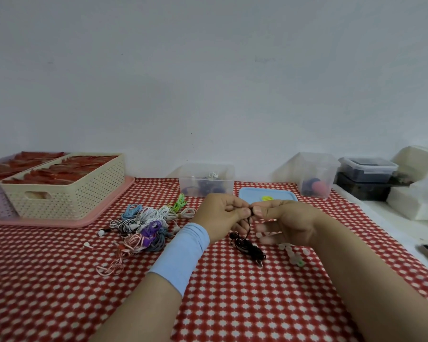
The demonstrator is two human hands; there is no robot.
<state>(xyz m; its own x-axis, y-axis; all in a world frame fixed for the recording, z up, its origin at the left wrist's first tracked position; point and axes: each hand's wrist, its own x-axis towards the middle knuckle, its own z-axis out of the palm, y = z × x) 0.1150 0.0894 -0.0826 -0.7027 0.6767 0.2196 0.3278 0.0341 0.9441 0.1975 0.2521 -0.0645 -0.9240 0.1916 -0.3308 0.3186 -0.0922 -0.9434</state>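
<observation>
Left hand (pixel 220 213): curled, thumb and forefinger pinching the top end of a thin black earphone cord (pixel 247 245); a soft light-blue cloth wristband (pixel 181 257) wraps the wrist.
Right hand (pixel 284 220): pinches the same end, its thumb tip almost meeting the left one.
Cord: hangs from the pinch to a loose tangle lying on the table just below both hands.
Hard to see: the piece between the thumbs is covered; the right hand's lower fingers are blurred.
Beside the cord: small whitish rubbery ear tips (pixel 292 253), under the right hand.
Surface: red cloth with a white dot pattern (pixel 232 304).
Left: heap of coiled coloured earphone cords (pixel 146 225).
Behind: flat blue plastic lid (pixel 250 196); clear plastic box (pixel 205 178), contents hazy.
Far left: cream perforated plastic basket (pixel 67 193) on a pink tray (pixel 59 222), cut off by the edge.
</observation>
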